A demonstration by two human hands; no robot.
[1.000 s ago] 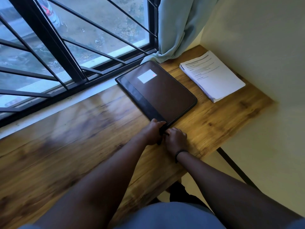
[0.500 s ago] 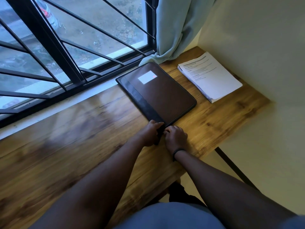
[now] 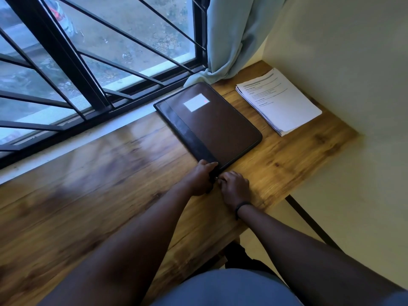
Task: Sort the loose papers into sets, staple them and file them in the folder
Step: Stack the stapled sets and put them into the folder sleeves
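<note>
The dark folder lies closed and flat on the wooden counter, angled so its near corner points at the person, which puts that corner within easy reach of both hands. The left hand rests on the spine-side edge at that corner, fingers fairly straight and pressing down, apparently to keep the folder from sliding. The right hand sits just beside it with its grip curled tight and pinching a small metallic piece at the corner, probably a zipper pull, though it is too small to tell for certain; holding one side steady while the other tugs suits opening a zipped cover. The stack of papers lies apart to the right, near the wall and untouched, so sorting and stapling are judged not yet begun. No stapler shows. For room, the folder's far end lies close to the window sill and the curtain hem, and its right edge is near the papers, so a cover swinging open has more free space to the left, where the counter runs long. The counter's front edge is close behind the right wrist.
</note>
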